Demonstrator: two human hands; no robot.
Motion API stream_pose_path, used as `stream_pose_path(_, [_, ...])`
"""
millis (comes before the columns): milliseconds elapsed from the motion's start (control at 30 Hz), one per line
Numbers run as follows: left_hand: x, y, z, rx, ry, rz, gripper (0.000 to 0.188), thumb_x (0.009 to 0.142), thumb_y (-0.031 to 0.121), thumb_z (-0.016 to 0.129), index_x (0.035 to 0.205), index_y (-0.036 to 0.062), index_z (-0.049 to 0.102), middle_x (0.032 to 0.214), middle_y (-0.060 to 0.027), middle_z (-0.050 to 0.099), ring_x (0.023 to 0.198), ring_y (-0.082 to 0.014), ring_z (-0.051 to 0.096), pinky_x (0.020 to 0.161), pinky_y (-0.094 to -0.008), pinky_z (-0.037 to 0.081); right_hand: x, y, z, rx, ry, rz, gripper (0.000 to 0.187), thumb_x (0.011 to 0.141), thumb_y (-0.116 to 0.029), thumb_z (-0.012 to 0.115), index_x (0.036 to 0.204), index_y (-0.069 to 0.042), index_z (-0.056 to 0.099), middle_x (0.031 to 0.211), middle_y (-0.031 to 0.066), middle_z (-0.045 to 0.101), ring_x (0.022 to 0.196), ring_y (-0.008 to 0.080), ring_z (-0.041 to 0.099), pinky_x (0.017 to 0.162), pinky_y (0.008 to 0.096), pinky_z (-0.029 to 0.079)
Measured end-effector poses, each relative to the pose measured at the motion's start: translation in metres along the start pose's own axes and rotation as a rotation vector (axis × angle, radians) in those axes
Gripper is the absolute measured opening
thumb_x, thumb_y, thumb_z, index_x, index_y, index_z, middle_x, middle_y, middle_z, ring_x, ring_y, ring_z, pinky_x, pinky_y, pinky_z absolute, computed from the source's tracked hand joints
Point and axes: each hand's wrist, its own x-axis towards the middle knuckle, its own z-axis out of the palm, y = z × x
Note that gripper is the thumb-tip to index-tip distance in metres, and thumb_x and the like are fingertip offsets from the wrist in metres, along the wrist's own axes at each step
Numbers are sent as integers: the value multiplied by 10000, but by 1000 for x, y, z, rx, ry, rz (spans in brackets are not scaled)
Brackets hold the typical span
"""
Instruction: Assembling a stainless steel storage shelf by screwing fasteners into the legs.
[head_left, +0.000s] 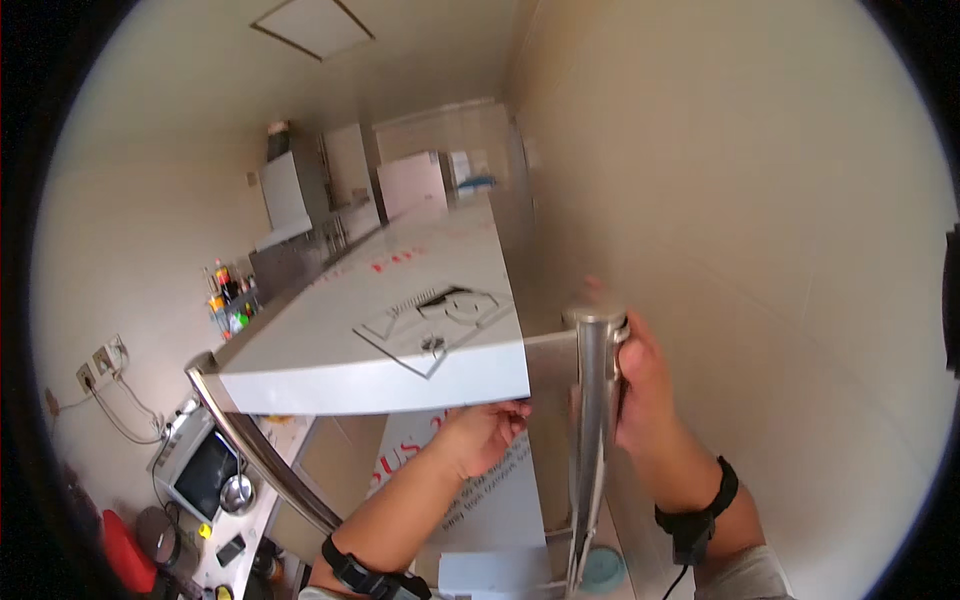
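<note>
A tall shelving rack stands in front of me, its top shelf (400,378) covered with white printed film. At its right front corner rises a shiny metal post (594,420). My right hand (645,375) grips this post from its right side, near the top; part of the fingers is hidden behind the metal. Just below the shelf's front edge, near that corner, is my left hand (490,435) with its fingers curled together. Whatever lies in those fingers is too small or hidden to name. Beneath, a lower shelf (490,515) carries the same kind of film.
A second metal post (265,455) stands at the rack's left front. Left of it, a counter (262,500) holds a microwave oven (200,465), a metal bowl (237,494) and a phone (231,548). The wall (760,250) runs close along the right. Bottles (228,290) stand farther back.
</note>
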Motion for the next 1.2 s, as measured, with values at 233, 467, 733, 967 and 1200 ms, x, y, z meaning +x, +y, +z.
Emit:
stream_pose_path(233, [-18, 9, -10, 379, -184, 0, 211, 877, 74, 420, 1073, -1, 440, 1104, -146, 525, 937, -239, 578, 648, -262, 456, 10, 2, -9, 51, -39, -3, 680, 730, -316, 647, 1264, -16, 352, 1029, 85, 547, 854, 123, 535, 754, 247, 434])
stream_pose_path(467, [-25, -8, -19, 628, -296, 250, 188, 856, 91, 501, 1016, 4, 454, 1005, -127, 554, 881, -240, 603, 579, -253, 469, 14, 10, -19, 112, -98, 5, 632, 755, -246, 630, 1266, -14, 340, 922, 82, 597, 801, 119, 556, 712, 239, 443])
stream_pose_path(733, [-11, 21, 57, -22, 78, 663, 101, 783, 65, 572, 883, 57, 558, 856, -52, 577, 763, -155, 546, 642, -274, 448, 6, -1, -9, 93, -98, 35, 628, 769, -221, 626, 1284, -37, 317, 854, 87, 603, 715, 124, 570, 635, 242, 461])
stream_pose_path(967, [-9, 33, 79, -134, 1, 551, 65, 789, 62, 524, 850, 59, 547, 863, -60, 565, 808, -187, 546, 710, -309, 462, 5, 0, -2, 29, -46, 34, 717, 720, -345, 644, 1280, -33, 324, 848, 66, 572, 655, 122, 559, 553, 253, 473])
stream_pose_path(1200, [0, 27, 52, -10, -229, 643, 241, 818, 225, 531, 987, 53, 547, 996, -75, 579, 915, -187, 553, 797, -326, 439, 9, 4, -8, 67, -90, 15, 600, 781, -190, 605, 1285, -34, 318, 756, 58, 580, 668, 103, 547, 562, 229, 426])
